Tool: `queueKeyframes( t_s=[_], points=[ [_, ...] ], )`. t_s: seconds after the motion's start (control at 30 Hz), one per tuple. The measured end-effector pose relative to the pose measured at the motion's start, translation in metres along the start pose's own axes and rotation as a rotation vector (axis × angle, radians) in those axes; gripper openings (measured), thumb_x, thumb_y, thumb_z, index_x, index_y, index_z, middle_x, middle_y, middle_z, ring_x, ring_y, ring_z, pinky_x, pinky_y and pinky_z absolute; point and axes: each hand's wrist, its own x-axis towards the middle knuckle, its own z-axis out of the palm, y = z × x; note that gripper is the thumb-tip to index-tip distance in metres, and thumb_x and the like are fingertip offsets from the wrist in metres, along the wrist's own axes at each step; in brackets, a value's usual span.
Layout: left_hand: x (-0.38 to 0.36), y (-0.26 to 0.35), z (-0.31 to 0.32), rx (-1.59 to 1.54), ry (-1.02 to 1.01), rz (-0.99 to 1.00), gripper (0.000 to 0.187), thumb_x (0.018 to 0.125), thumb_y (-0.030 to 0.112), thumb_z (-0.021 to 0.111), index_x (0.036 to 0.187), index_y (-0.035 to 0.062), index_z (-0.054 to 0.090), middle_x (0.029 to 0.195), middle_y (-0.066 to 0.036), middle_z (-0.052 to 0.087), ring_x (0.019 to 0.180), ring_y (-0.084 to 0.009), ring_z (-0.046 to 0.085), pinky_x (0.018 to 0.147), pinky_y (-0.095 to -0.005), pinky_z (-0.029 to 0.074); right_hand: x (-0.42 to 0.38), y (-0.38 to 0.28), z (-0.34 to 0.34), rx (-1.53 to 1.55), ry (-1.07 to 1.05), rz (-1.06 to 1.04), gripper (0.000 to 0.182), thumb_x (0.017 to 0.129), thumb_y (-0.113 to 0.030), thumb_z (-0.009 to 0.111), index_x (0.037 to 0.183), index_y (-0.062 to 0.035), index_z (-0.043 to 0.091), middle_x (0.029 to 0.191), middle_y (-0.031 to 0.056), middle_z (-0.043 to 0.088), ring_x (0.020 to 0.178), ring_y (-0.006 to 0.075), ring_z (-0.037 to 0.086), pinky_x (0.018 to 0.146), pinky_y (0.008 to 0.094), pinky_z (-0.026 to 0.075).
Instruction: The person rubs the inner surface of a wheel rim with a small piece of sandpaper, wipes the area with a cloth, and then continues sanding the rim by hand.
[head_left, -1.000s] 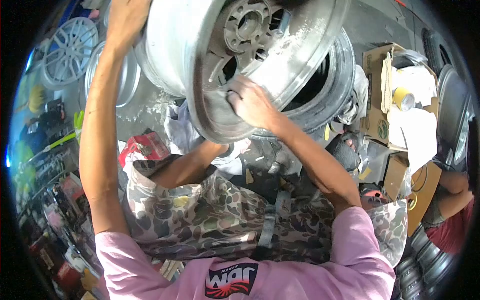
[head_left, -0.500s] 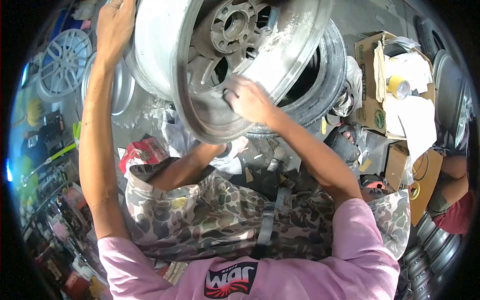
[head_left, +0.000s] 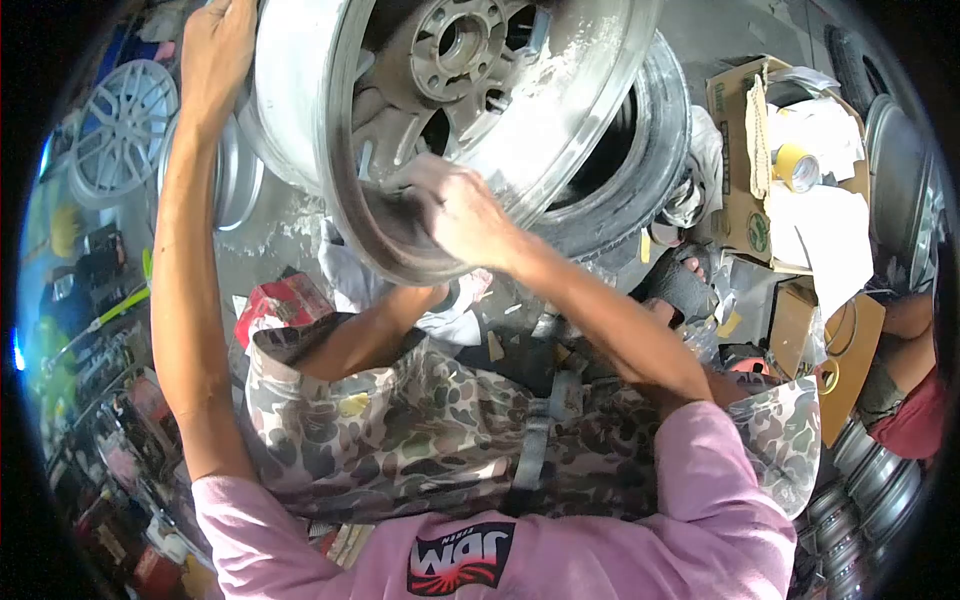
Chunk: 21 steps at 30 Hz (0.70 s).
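A large silver wheel rim (head_left: pixel 340 130) stands tilted in front of me, its open barrel facing me, with the hub and spokes (head_left: pixel 455 50) deep inside. My left hand (head_left: pixel 218 45) is at the rim's upper left edge, its fingers curled, the fingertips hidden at the top of the view. My right hand (head_left: pixel 450 210) is inside the barrel against the lower inner wall; it is blurred, and its fingers look closed around something dark that I cannot make out. Behind the rim lies a black tyre (head_left: pixel 665 150).
At right stands a cardboard box (head_left: pixel 735 165) with papers and yellow tape (head_left: pixel 797 167). More rims (head_left: pixel 125 130) are at the left, and stacked rims (head_left: pixel 880 490) at lower right. A person's bare leg (head_left: pixel 910 360) shows at the right edge. A red-and-white bag (head_left: pixel 280 308) lies near my knee.
My right hand has moved left and slightly down along the inner wall. The rim and my left hand appear shifted slightly left and up in the view.
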Motion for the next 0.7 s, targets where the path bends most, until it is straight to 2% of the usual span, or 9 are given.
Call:
queueKeyframes(
  t_s=[0.17,0.23,0.3,0.4,0.47,0.5,0.57,0.67,0.7],
  points=[
    [-0.004,0.025,0.033,0.029,0.429,0.1,0.057,0.109,0.045,0.049,0.09,-0.004,0.071,0.072,0.004,0.061,0.067,-0.0064,0.051,0.057,-0.0277,0.04,0.004,0.05,-0.024,-0.268,-0.269,-0.144,0.022,0.089,-0.01,0.053,0.099,0.0031,0.068,0.092,0.0224,0.064,0.086,0.0388,0.064,0.083,0.0498,0.055],
    [0.001,-0.003,-0.002,-0.057,-0.053,-0.025,0.057,0.109,0.045,0.049,0.089,-0.004,0.071,0.071,0.004,0.06,0.066,-0.0058,0.05,0.057,-0.0267,0.039,0.004,0.016,-0.011,-0.084,-0.201,-0.04,0.02,0.088,-0.011,0.055,0.095,0.0034,0.067,0.091,0.022,0.064,0.085,0.0374,0.064,0.08,0.0469,0.056],
    [-0.004,-0.002,0.004,-0.035,-0.001,0.011,0.058,0.109,0.045,0.049,0.087,-0.004,0.071,0.069,0.004,0.059,0.064,-0.0054,0.048,0.055,-0.0258,0.037,0.004,-0.002,-0.014,-0.035,-0.102,-0.027,0.018,0.089,-0.012,0.055,0.091,0.0034,0.064,0.089,0.0228,0.063,0.085,0.0379,0.065,0.078,0.0459,0.055],
    [-0.004,0.004,0.011,-0.076,0.001,-0.024,0.059,0.109,0.045,0.049,0.085,-0.0037,0.071,0.068,0.004,0.058,0.063,-0.005,0.048,0.054,-0.0257,0.036,0.002,0.042,-0.031,-0.192,-0.233,0.003,0.018,0.09,-0.013,0.057,0.091,0.0039,0.063,0.089,0.0235,0.063,0.085,0.0433,0.066,0.078,0.0502,0.054],
    [-0.008,0.019,0.033,0.033,0.308,0.09,0.06,0.109,0.046,0.049,0.082,-0.0027,0.071,0.066,0.004,0.057,0.061,-0.0045,0.047,0.053,-0.0253,0.035,0.004,0.037,-0.024,-0.156,-0.195,0.011,0.016,0.09,-0.012,0.056,0.09,0.0027,0.064,0.09,0.0219,0.063,0.085,0.0412,0.065,0.077,0.0492,0.054],
    [-0.006,0.014,0.028,0.025,0.301,0.086,0.06,0.109,0.046,0.049,0.082,-0.0027,0.071,0.066,0.004,0.057,0.061,-0.0045,0.047,0.053,-0.0253,0.035,0.001,0.032,-0.017,-0.116,-0.157,0.033,0.015,0.09,-0.01,0.055,0.088,0.0016,0.064,0.091,0.0204,0.063,0.084,0.0391,0.063,0.076,0.0481,0.053],
    [0.007,-0.009,-0.001,-0.03,-0.047,-0.127,0.058,0.109,0.046,0.049,0.089,-0.0038,0.072,0.071,0.004,0.061,0.065,-0.005,0.05,0.057,-0.0251,0.039,0.003,0.021,-0.009,-0.144,-0.091,-0.108,0.016,0.09,-0.011,0.056,0.09,0.0021,0.066,0.092,0.0208,0.064,0.085,0.0386,0.064,0.076,0.0477,0.053],
    [0.057,-0.131,-0.012,-0.359,-0.075,-0.236,0.056,0.109,0.046,0.049,0.102,-0.0048,0.072,0.081,0.002,0.065,0.074,-0.0058,0.053,0.065,-0.0254,0.043,0.007,0.027,-0.018,-0.081,-0.148,-0.067,0.014,0.085,-0.01,0.06,0.081,0.0037,0.063,0.092,0.0205,0.067,0.085,0.039,0.066,0.075,0.0471,0.057],
    [0.063,-0.122,-0.013,-0.516,-0.075,-0.276,0.056,0.109,0.046,0.049,0.104,-0.0049,0.072,0.082,0.002,0.065,0.076,-0.0058,0.054,0.066,-0.0254,0.044,0.007,0.028,-0.023,-0.083,-0.145,-0.067,0.014,0.085,-0.01,0.06,0.081,0.0037,0.063,0.092,0.0205,0.067,0.085,0.039,0.066,0.075,0.0471,0.057]
  ],
)
